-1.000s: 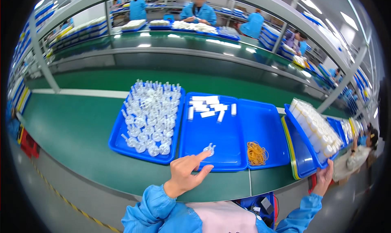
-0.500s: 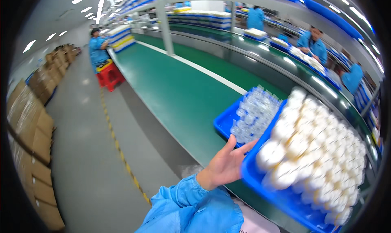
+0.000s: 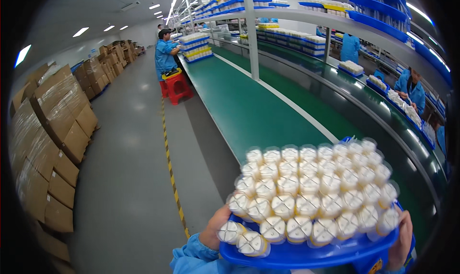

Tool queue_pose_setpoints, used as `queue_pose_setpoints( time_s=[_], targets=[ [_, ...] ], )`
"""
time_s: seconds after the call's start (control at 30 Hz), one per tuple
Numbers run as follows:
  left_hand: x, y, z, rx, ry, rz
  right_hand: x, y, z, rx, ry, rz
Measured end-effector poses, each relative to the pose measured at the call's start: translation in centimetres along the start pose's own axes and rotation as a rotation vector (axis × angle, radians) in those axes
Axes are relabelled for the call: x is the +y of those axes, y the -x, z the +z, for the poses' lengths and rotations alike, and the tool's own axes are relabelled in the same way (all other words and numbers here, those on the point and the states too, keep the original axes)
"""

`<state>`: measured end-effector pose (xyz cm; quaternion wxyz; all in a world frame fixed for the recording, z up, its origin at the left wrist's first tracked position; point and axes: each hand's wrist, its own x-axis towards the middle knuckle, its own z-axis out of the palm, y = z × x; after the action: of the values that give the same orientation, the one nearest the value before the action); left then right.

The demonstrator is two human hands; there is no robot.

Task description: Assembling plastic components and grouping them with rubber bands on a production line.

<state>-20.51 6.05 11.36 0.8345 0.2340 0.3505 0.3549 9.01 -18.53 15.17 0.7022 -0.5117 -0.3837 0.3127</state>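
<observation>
A blue tray [image 3: 306, 258] is held low and right of centre, close to the body, its near rim toward the wearer; it is filled with rows of white round pieces in clear cups [image 3: 309, 183], each top crossed by thin dark lines, a yellowish band showing lower down on some; two cups at the near left corner are tipped outward.

The tray's left end is gripped by the left hand [image 3: 215, 230], its fingertips hidden behind the cups; the right end is gripped by the right hand [image 3: 404, 235], fingers curled at the rim, though how far they reach underneath cannot be told.

A moment ago the tray was tilted at the far right of the bench, held by the right hand alone, while the left hand was at another tray; now it has been brought round in front and is shared between both hands, so the load is borne from two ends; the view has been turned leftward too.

Beyond the tray, a long green bench [image 3: 244, 106] is seen running away, edged by a white strip [image 3: 299, 109]; at its far end a co-worker in blue [image 3: 165, 58] is placed by a red stool [image 3: 178, 88], near stacked trays [image 3: 196, 47]; along the left, cardboard boxes [image 3: 62, 113] are piled beyond striped floor tape [image 3: 171, 171].
</observation>
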Motion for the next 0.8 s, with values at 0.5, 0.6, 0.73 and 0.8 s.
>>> queue_pose_setpoints(
  time_s=[0.5,0.6,0.73,0.8],
  targets=[
    [12.3,-30.3,-13.0,-0.173,0.086,0.483,1.4,6.9,-2.2,0.523,0.172,-0.064],
    [14.2,-35.5,-13.4,-0.245,-0.021,0.580,1.9,6.9,-2.5,0.509,0.134,-0.057],
    [15.1,-41.4,-15.0,-0.190,-0.093,0.660,1.8,6.7,-2.1,0.512,0.115,-0.016],
    [15.5,-42.7,-13.4,-0.129,0.028,0.572,2.0,7.2,-2.3,0.545,0.111,0.005]
  ],
)
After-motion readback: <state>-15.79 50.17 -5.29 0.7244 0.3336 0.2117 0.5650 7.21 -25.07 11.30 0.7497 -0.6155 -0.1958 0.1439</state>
